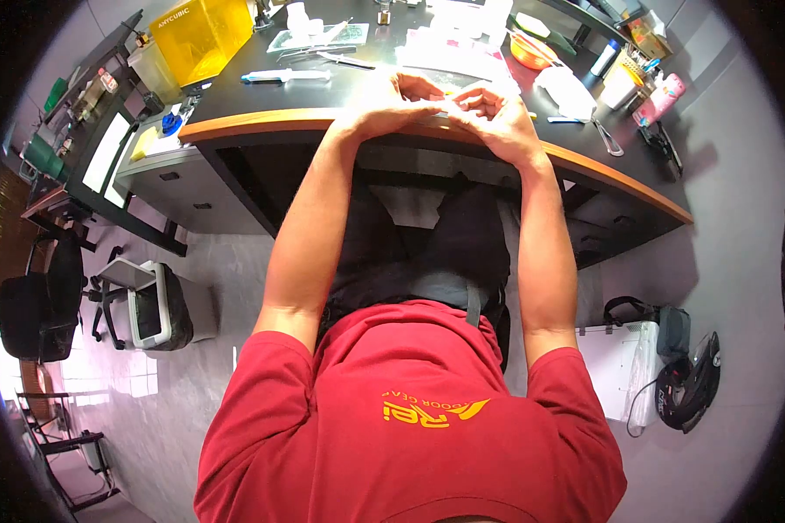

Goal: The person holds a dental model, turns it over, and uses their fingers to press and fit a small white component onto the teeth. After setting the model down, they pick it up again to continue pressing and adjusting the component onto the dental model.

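Observation:
My left hand (391,106) and my right hand (494,118) meet above the front edge of the dark desk (262,98). Their fingertips pinch a small pale piece (446,101) between them, with a touch of yellow at its top. Strong glare and the fingers hide what kind of thing it is. Just beyond the hands lie white sheets (449,54), washed out by the light. A pair of tweezers or similar thin metal tool (346,60) rests left of them, and a blue-ended syringe-like tube (286,77) lies farther left.
A yellow ANYCUBIC cover (202,39) stands at the back left. On the right are an orange bowl (532,50), a crumpled white cloth or bag (567,91), scissors-like handles (609,139) and a pink bottle (660,100). A bin (161,305) stands on the floor at left.

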Demonstrator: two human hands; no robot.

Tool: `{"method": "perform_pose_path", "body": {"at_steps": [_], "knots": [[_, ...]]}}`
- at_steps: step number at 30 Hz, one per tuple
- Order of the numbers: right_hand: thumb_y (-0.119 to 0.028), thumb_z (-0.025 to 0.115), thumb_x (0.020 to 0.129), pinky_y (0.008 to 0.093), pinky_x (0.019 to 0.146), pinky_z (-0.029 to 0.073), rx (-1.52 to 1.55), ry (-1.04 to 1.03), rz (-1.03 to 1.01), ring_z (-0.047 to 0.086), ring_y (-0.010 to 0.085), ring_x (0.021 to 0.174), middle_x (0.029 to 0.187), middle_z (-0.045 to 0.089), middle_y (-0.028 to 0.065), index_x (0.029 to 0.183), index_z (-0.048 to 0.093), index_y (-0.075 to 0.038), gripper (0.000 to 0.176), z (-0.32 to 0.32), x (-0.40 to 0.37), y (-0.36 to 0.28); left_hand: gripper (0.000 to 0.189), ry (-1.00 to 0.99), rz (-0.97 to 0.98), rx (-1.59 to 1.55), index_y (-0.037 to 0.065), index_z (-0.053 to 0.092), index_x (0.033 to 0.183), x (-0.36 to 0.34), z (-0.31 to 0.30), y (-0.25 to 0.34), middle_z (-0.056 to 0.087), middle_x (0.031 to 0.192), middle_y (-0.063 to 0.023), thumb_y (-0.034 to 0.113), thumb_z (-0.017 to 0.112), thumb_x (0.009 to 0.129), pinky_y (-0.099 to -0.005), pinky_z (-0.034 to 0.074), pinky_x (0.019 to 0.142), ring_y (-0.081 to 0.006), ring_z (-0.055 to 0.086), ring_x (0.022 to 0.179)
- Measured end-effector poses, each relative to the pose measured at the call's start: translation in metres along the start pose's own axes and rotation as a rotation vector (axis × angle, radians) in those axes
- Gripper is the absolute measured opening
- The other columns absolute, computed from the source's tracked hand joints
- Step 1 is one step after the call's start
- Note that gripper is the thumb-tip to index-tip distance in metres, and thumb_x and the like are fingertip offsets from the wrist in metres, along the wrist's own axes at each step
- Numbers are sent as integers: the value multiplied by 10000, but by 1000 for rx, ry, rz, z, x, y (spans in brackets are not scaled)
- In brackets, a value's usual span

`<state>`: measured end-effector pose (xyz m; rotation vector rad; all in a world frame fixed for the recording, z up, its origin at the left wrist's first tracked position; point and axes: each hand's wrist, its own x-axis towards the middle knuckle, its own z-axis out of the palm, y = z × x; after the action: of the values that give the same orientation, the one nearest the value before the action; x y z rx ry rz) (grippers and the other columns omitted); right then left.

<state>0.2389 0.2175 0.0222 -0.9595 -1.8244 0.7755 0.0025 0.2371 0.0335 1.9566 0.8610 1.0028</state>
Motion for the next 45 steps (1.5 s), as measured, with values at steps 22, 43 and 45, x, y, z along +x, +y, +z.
{"method": "perform_pose_path", "body": {"at_steps": [22, 43, 45], "knots": [[-265, 839, 837, 232, 667, 541, -196, 37, 62, 673, 66, 734, 858, 752, 45, 1036, 770, 1, 339, 1, -2, -23, 332, 34, 88, 211, 56, 779, 1071, 10, 5, -8, 747, 884, -42, 272, 830, 824, -252, 518, 661, -82, 628, 718], [-172, 827, 846, 225, 681, 484, -228, 40, 68, 581, 52, 762, 883, 727, 20, 1034, 760, 1, 265, 1, -2, -15, 353, 33, 9, 140, 57, 782, 1045, 5, 4, -1, 767, 928, -96, 311, 832, 805, -280, 551, 749, -135, 693, 820], [-194, 824, 828, 248, 704, 505, -250, 43, 63, 609, 76, 776, 894, 739, 35, 1034, 767, -15, 279, 0, -1, -13, 352, 34, 24, 136, 51, 780, 1035, 5, 4, -1, 767, 923, -99, 312, 834, 805, -281, 551, 755, -137, 695, 824]]}}
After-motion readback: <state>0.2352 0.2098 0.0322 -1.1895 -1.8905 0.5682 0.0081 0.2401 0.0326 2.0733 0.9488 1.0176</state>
